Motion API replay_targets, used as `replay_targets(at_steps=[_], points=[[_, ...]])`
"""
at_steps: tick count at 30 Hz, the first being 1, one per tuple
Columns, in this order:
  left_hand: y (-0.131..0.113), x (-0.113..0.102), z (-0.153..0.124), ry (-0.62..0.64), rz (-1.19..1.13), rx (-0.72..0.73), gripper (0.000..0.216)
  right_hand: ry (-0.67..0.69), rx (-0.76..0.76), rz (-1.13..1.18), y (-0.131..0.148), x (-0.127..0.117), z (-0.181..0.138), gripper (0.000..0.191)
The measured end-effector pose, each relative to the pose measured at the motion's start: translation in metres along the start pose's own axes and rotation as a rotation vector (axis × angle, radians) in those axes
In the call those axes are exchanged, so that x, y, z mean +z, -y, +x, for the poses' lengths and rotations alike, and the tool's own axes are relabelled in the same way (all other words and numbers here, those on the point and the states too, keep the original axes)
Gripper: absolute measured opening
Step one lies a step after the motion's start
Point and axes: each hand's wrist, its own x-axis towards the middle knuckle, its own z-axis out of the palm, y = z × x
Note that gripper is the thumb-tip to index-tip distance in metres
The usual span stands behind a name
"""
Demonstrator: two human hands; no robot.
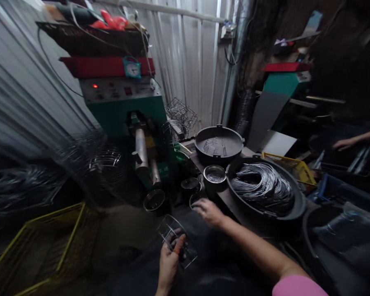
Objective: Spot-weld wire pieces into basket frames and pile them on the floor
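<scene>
My left hand [172, 250] is closed around a small wire frame [169, 224] with thin, straight bars and a rectangular outline. An orange covering shows on its thumb. To its right, my right hand [209, 211] reaches over the front of a small round bowl [195, 196], its fingers bent together. Whatever those fingers hold, if anything, is too small or blurred to make out. Just beyond stands a small metal bowl [215, 167] with short wire pieces in it. Beside that, a wide dark pan [299, 205] holds a thick bundle of curved wires [262, 183].
A green machine [111, 117] with a red light and metal electrode arms stands ahead. Another pan [218, 158] holds wire pieces. A yellow crate [58, 263] is at left, a blue crate [348, 193] at right. A co-worker's hand [345, 144] shows at far right.
</scene>
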Motion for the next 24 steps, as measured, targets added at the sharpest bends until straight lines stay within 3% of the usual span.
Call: replay_targets(at_steps=[2,6,9,12,16,24], points=[[-0.001,0.001,0.000,-0.020,0.006,0.002,0.054,-0.162,0.126,-0.258,-0.030,-0.056,-0.001,0.022],[-0.004,0.006,0.001,-0.056,-0.009,-0.018,0.059,-0.441,0.579,-0.675,-0.093,-0.166,-0.011,0.029],[-0.001,0.013,0.003,-0.080,-0.024,-0.042,0.064,-0.445,0.882,-0.840,-0.127,-0.214,-0.020,0.037],[0.007,0.017,0.004,-0.111,-0.063,-0.048,0.065,-0.365,1.012,-0.844,-0.147,-0.230,-0.020,0.031],[0.012,0.018,0.004,-0.145,-0.040,-0.036,0.059,-0.333,1.093,-0.798,-0.157,-0.230,-0.013,0.028],[0.007,0.016,0.004,-0.184,-0.030,-0.024,0.054,-0.414,1.077,-0.703,-0.138,-0.244,-0.014,0.030]])
